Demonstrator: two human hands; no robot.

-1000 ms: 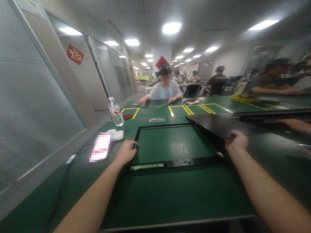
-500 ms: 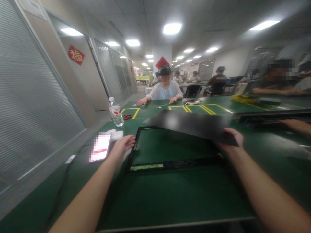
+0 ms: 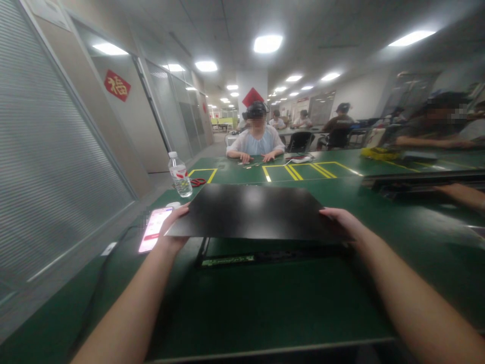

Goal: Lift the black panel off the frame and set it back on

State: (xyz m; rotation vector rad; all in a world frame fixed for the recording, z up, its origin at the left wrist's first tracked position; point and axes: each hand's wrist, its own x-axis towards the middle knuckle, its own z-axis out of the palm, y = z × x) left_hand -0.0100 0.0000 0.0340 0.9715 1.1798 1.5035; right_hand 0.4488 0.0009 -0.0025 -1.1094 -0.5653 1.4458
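Black and faintly glossy, a thin flat panel [image 3: 250, 212] was held level above the green desk [image 3: 273, 308], a pale glare near the middle of its far half. The left hand [image 3: 175, 228] gripped its left edge, and the right hand [image 3: 345, 222] gripped the right edge, fingers on top at both sides. Beneath the panel, a dark rectangular frame [image 3: 295, 254] lay on the desk, mostly covered; its near bar showed, with a light green strip [image 3: 227, 261] along the left part.

Just beside the left hand lay a phone [image 3: 153, 231] with its screen lit, and a white object [image 3: 173, 205] sat behind it, partly hidden. Farther back, a clear water bottle [image 3: 181, 177] stood upright near a red-handled tool [image 3: 197, 182]. Yellow tape [image 3: 296, 173] marked the desk's far part, where a co-worker [image 3: 256, 139] sat opposite, both forearms on the surface.
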